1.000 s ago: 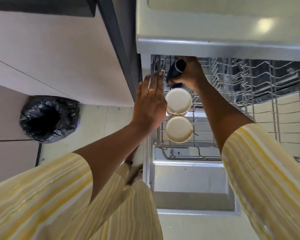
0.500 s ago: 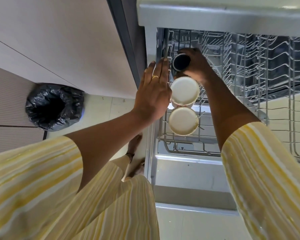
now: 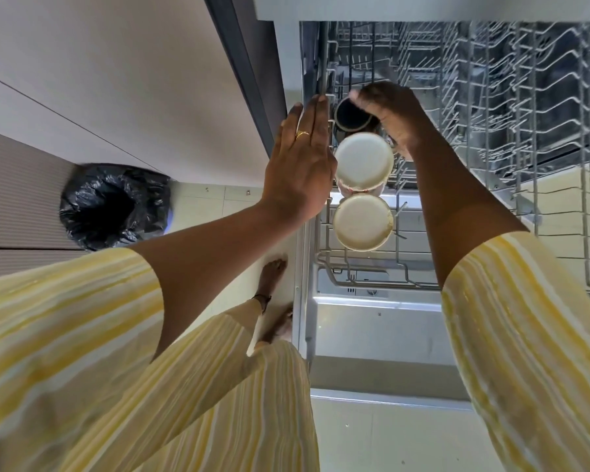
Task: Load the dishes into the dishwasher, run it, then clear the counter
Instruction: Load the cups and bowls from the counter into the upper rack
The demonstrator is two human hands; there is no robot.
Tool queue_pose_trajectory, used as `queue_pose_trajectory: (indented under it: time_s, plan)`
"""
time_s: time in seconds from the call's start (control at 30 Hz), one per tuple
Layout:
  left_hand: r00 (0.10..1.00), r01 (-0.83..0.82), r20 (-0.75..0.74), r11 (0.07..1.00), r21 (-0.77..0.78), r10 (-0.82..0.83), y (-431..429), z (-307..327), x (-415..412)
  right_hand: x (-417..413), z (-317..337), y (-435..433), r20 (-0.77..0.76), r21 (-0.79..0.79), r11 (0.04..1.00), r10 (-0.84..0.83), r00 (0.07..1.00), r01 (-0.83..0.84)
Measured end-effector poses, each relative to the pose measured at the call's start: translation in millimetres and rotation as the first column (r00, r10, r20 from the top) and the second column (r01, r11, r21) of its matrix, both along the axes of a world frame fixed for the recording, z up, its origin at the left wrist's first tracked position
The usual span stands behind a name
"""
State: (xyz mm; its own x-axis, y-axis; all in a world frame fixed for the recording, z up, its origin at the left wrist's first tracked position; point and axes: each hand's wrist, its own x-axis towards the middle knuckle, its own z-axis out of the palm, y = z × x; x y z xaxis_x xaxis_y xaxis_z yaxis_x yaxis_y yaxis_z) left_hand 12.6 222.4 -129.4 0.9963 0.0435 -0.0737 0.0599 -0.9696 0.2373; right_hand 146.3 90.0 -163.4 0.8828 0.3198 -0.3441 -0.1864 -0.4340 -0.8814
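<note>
1. Dishwasher (image 3: pixel 382 335): door down flat, seen from above. Person in yellow-striped sleeves stands at its left side.
2. Rack (image 3: pixel 491 137): wire, pulled out over the door. Right part is bare tines.
3. Bin (image 3: pixel 116 206): black liner, on the floor well left of the dishwasher, under a pale cabinet.
4. L grip (image 3: pixel 300 165): fingers straight & pressed together, laid along the rack's left edge. Holds nothing.
5. R grip (image 3: pixel 392 117): reaches into the rack's far left corner, fingers curled over the dark cup's rim, holding it.
6. Cream cups (image 3: pixel 363 161) (image 3: pixel 363 221): 2, upside down, in a line along the rack's left side, one just behind the other.
7. Dark cup (image 3: pixel 349 115): tilted, mouth toward the camera, in the rack just behind the far cream cup. Can't tell if it rests on the tines yet.
8. Ring (image 3: pixel 302 133): gold, on an L grip finger.
</note>
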Motion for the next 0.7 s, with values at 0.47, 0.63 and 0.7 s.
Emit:
queue_pose_trajectory:
  time_s: [0.47, 0.63, 0.7]
  plan:
    - [0.999, -0.034, 0.04, 0.998, -0.059, 0.036, -0.8, 2.5, -1.0, -43.0, 10.4, 5.3, 0.212, -0.161, 0.922, -0.317, 0.924, 0.353]
    - [1.0, -0.018, 0.003, 1.0, -0.008, 0.018, -3.2, 16.2, -2.6, -88.5, 37.8, 14.7, 0.408, -0.359, 0.892, -0.115, 0.905, 0.275]
    - [0.998, -0.047, -0.046, 0.999, -0.028, 0.046, 3.0, 22.0, -10.6, -107.8, 48.2, 18.6, 0.434, -0.452, 0.858, -0.026, 0.901, 0.243]
